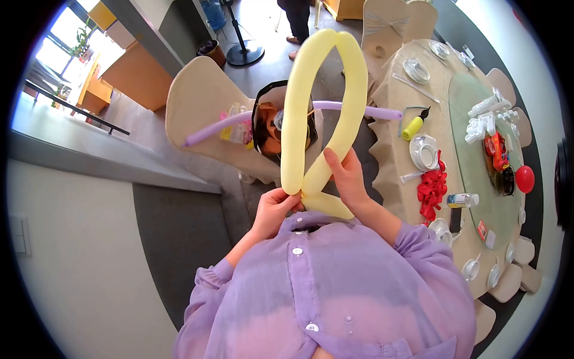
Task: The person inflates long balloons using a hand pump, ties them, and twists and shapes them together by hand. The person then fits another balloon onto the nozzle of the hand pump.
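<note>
A long pale yellow balloon (297, 107) is bent into a tall loop in front of my chest, and a shorter yellow section sticks out at its base. My left hand (274, 209) pinches the twisted joint at the bottom of the loop. My right hand (348, 179) grips the lower right side of the balloon, thumb along it. Behind the loop, a thin purple balloon (218, 127) lies across a dark-rimmed bag (258, 125) of orange things on a cloth-covered chair (200, 90); the loop partly hides both.
At the right stands a round table (388, 96) with dishes, a yellow-green pump (412, 128), red balloons (431, 191), a bottle (462, 200) and a glass turntable (463, 102). A person (297, 21) stands ahead beyond the loop, near a black round stand base (245, 54).
</note>
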Demonstrator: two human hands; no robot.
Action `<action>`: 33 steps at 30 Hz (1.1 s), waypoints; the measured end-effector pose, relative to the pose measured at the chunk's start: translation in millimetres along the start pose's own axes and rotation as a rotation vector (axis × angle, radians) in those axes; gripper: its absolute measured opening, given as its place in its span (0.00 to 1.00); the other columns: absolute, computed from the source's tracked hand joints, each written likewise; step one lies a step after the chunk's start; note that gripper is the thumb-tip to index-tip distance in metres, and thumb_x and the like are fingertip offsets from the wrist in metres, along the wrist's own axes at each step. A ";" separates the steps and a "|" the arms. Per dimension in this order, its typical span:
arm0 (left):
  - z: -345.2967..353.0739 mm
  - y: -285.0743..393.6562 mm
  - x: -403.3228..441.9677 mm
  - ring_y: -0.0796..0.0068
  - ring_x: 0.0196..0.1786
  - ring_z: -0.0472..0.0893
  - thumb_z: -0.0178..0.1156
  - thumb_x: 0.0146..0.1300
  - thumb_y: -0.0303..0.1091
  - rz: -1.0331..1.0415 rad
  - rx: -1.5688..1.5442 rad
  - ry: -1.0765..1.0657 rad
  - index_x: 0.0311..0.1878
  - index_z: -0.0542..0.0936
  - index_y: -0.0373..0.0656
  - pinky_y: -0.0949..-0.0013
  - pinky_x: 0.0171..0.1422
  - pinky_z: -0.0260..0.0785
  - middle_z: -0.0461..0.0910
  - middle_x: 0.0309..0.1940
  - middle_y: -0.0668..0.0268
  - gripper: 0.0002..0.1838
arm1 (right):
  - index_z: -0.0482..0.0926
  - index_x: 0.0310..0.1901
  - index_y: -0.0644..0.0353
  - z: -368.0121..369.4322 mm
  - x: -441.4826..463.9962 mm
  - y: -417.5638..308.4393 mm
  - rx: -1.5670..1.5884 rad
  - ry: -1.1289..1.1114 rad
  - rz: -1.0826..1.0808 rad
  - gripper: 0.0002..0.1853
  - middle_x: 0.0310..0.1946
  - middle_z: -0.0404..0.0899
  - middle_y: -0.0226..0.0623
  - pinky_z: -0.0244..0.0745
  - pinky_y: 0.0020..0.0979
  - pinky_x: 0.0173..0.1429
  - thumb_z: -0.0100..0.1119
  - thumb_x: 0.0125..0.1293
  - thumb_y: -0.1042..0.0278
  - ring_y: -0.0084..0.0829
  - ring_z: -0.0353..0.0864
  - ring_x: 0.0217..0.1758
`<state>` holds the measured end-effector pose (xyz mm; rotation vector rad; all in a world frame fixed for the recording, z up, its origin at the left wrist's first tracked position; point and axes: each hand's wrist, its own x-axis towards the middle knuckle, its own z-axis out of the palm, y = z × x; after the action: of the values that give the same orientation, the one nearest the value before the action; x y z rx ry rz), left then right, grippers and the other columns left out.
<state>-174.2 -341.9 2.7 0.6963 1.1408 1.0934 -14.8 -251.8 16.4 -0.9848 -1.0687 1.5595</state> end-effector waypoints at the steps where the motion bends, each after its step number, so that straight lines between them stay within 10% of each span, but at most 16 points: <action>1: 1.3 1.1 1.5 0.81 0.29 0.73 0.56 0.62 0.28 0.005 0.005 -0.004 0.40 0.78 0.34 0.78 0.36 0.65 0.79 0.28 0.66 0.08 | 0.68 0.46 0.63 1.9 4.3 -2.7 0.002 0.002 -0.008 0.15 0.36 0.74 0.30 0.72 0.22 0.41 0.56 0.64 0.63 0.19 0.74 0.37; 7: 5.3 11.9 11.6 0.81 0.28 0.73 0.56 0.62 0.29 0.033 -0.179 0.054 0.40 0.77 0.37 0.79 0.36 0.66 0.79 0.29 0.64 0.07 | 0.67 0.50 0.62 16.6 19.6 -3.5 -0.205 0.065 -0.326 0.19 0.37 0.73 0.31 0.70 0.22 0.44 0.59 0.61 0.65 0.19 0.73 0.40; 33: -21.5 5.5 45.6 0.74 0.34 0.80 0.54 0.62 0.25 0.181 0.109 0.040 0.42 0.75 0.32 0.73 0.41 0.73 0.80 0.32 0.60 0.07 | 0.64 0.54 0.62 16.5 40.6 4.5 -0.321 -0.109 -0.288 0.21 0.40 0.73 0.31 0.71 0.21 0.43 0.56 0.63 0.64 0.20 0.74 0.42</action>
<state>-194.8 -299.2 -15.4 0.8793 1.1956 1.2082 -39.9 -215.7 13.0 -0.9152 -1.5009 1.2406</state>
